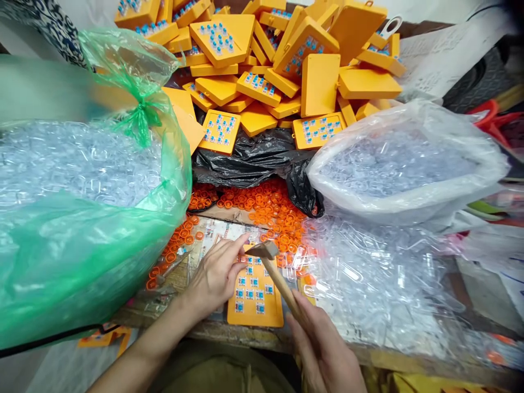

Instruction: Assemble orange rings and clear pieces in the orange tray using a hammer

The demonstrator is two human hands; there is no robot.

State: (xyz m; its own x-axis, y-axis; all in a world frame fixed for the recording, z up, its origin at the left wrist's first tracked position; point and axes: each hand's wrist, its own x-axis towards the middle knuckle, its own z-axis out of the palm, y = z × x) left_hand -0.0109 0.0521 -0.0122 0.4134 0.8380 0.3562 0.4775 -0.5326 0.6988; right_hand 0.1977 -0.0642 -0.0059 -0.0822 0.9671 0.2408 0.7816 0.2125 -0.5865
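A flat orange plastic plate [255,297] studded with small blue square parts lies on the worn workbench in front of me. My left hand [216,273] rests at its upper left corner, fingers pinched together on a small piece at the plate's top edge. My right hand [323,349] grips the wooden handle of a small hammer [273,267], whose metal head hovers just above the plate's top edge, next to my left fingertips.
A green bag [82,245] of clear plastic parts fills the left. A white bag [409,164] of clear parts sits right, with loose clear pieces [368,273] below it. Orange rings [266,210] spill behind the plate. Finished orange plates [286,65] are piled at the back.
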